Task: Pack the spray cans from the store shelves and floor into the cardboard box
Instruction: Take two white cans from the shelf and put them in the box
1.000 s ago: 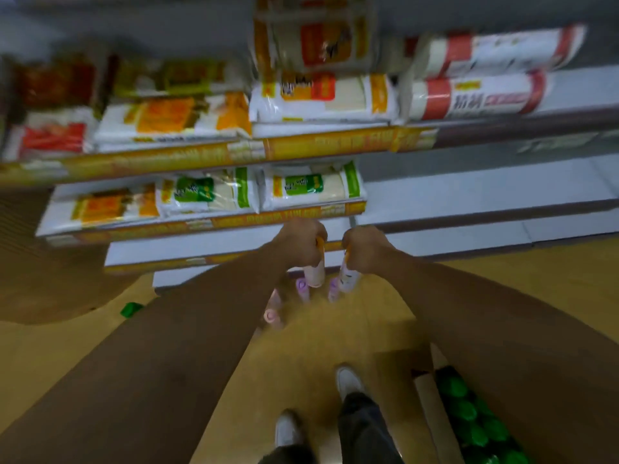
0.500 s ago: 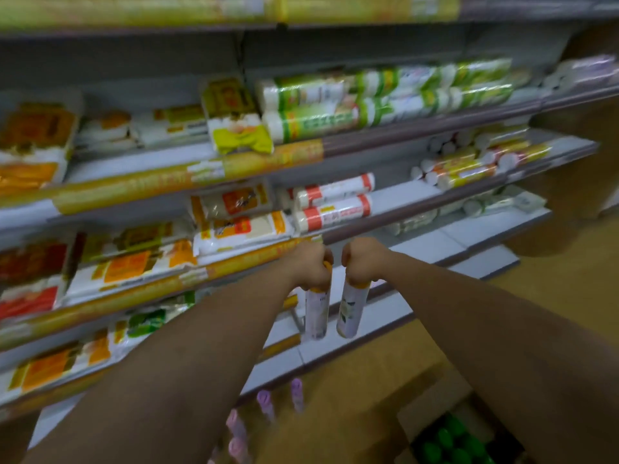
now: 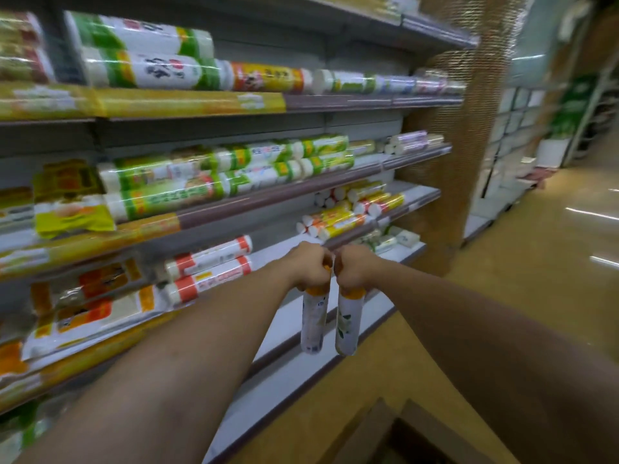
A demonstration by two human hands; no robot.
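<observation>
With left hand (image 3: 310,266) fisted on one white, orange-capped metal spray can (image 3: 314,324) and right hand (image 3: 355,267) fisted on its twin (image 3: 348,324), lower both upright, bases first, into brown cardboard box (image 3: 368,426) below.

We saw both our arms bare from the lower edge of the view up to the hands. The left forearm (image 3: 187,356), the one nearer the shelving (image 3: 335,103), looked broad and smooth, with a faint mark or two on its upper side, though blur may have made those. The right forearm (image 3: 469,329), on the side away from the shelving, tapered evenly to the wrist. The left hand (image 3: 310,266) and right hand (image 3: 355,267) were bare too, their knuckles rounded.
</observation>
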